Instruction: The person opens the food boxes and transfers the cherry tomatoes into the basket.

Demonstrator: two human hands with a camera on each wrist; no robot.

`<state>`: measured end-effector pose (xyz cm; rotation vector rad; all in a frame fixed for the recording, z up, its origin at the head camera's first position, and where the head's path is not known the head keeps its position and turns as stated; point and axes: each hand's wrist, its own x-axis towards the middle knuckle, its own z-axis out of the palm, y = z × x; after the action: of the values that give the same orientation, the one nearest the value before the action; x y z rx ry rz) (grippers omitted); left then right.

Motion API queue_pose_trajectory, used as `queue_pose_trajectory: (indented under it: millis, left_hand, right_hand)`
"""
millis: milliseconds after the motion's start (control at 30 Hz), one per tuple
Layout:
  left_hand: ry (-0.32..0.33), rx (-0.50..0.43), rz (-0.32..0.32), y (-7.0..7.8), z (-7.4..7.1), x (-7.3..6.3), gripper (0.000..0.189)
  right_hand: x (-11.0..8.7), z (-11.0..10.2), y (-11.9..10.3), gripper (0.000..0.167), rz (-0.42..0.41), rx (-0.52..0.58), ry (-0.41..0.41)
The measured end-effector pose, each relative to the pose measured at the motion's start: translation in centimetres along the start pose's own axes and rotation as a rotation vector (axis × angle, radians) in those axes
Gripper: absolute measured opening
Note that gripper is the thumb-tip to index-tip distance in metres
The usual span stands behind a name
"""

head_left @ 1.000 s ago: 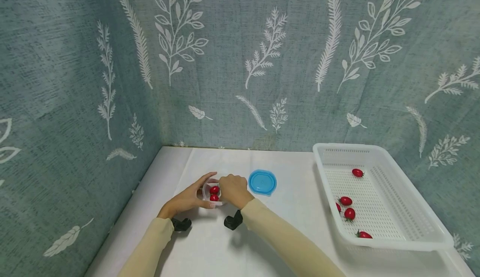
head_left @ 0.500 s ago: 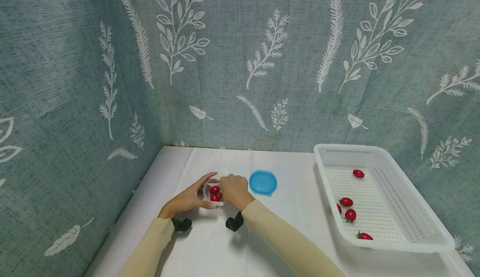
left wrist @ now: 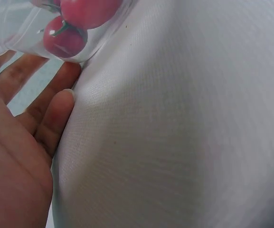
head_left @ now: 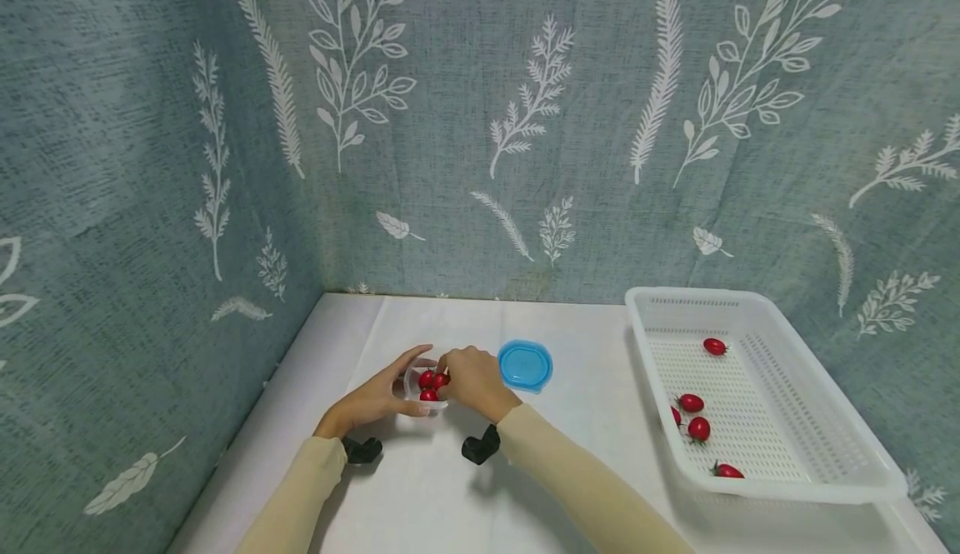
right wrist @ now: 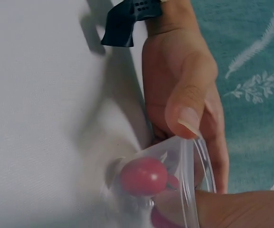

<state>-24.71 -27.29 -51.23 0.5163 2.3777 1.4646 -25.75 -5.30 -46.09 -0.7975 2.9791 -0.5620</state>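
A clear plastic container (head_left: 411, 388) stands on the white table with several red cherry tomatoes (head_left: 428, 396) inside. My left hand (head_left: 372, 397) grips it from the left; in the right wrist view that hand's thumb (right wrist: 190, 102) lies on the rim and its fingers pass behind. My right hand (head_left: 476, 381) reaches into the container from the right, its thumb and finger either side of a cherry tomato (head_left: 441, 381). The right thumb shows through the clear wall in the right wrist view. In the left wrist view tomatoes (left wrist: 65, 39) rest near the container's bottom.
A blue lid (head_left: 525, 365) lies flat just right of the right hand. Farther right stands a white perforated basket (head_left: 772, 396) holding several cherry tomatoes (head_left: 699, 429). A patterned green-grey cloth (head_left: 480, 121) hangs behind and on the left. Black camera mounts (head_left: 481, 444) sit under the wrists.
My right hand has drawn slightly to the right over the container, uncovering a tomato at its fingertips. The left hand and the container have stayed in place.
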Motion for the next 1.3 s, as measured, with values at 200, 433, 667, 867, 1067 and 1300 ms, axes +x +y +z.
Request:
queue_pose_trajectory:
  millis: [200,433,667,867,1067,1300]
  left_hand:
    - [0.017,0.023,-0.023,0.1,0.0,0.1,0.102]
    - [0.024,0.017,-0.030,0.1,0.1,0.1,0.102]
    - [0.022,0.017,-0.007,0.2,0.2,0.1,0.103]
    - [0.020,0.018,-0.006,0.3,0.3,0.3,0.104]
    - [0.025,0.031,-0.011,0.3,0.3,0.4,0.103]
    - [0.024,0.040,-0.005,0.2,0.4,0.4,0.101]
  right_hand:
    - [-0.4,-0.4,1.1,0.031,-0.047,0.118,0.034]
    - [-1.1,-1.4,1.7,0.029,-0.091,0.212,0.071]
    - [-1.7,-2.5,2.3,0.025,-0.080,0.259,0.086]
    - [-2.5,-3.7,3.5,0.024,-0.094,0.260,0.112]
    - [-3.4,-5.3,4.7,0.024,-0.078,0.290,0.126]
    - [-4.7,-6.5,5.8,0.025,-0.036,0.334,0.156]
